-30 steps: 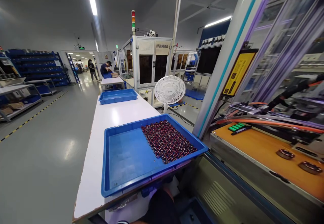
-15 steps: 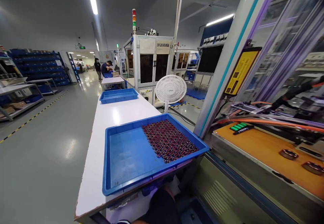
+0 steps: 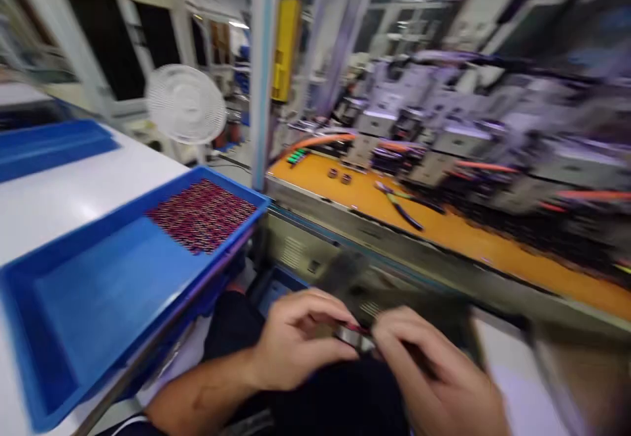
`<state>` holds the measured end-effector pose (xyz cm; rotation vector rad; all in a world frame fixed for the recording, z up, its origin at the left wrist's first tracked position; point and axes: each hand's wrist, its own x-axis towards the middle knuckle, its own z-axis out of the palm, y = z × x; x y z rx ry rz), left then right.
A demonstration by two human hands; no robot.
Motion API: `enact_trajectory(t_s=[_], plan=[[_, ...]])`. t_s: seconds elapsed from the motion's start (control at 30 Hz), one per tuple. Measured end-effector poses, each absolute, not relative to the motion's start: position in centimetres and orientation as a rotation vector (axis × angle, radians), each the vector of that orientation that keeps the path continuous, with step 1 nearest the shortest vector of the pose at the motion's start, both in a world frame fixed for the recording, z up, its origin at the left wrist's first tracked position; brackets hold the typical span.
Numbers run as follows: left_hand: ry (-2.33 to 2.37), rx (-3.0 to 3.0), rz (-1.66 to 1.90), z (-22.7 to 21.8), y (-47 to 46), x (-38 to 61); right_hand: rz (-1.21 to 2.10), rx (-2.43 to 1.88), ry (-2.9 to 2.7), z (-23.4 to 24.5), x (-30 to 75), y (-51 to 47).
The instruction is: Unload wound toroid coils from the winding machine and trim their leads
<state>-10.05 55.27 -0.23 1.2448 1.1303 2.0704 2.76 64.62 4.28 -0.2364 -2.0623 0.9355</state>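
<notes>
My left hand (image 3: 302, 339) pinches a small silver and dark red part (image 3: 351, 336) between thumb and fingers, above my lap. My right hand (image 3: 430, 369) is close beside it, fingers curled and their tips at the part's right side. What the right fingertips grip is hidden and blurred. To the left, a blue tray (image 3: 106, 278) on the white table holds many small dark red parts (image 3: 203, 216), packed together at its far right end.
Beyond my hands runs an orange machine ledge (image 3: 335, 193) with pliers (image 3: 400, 209), two small ring-shaped parts (image 3: 340, 176) and green items (image 3: 296, 156). A white fan (image 3: 186, 104) stands behind the table (image 3: 73, 193). Another blue tray (image 3: 54, 146) is at far left.
The view has swung right and down, bringing both my hands into sight with the small part. The trays and fan now appear further left; more of the machine ledge shows.
</notes>
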Motion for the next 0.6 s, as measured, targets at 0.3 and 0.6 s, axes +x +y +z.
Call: enact_trajectory(t_s=[0.3,0.6], plan=[[0.993,1.156,2.010,0.1,55.6,-11.7,1.880,-0.538,-1.809,4.2,2.3,64.3],[0.914,1.112,1.976,0.1,56.1,-11.9,2.128,-0.400,-1.697,2.8,2.0,65.0]])
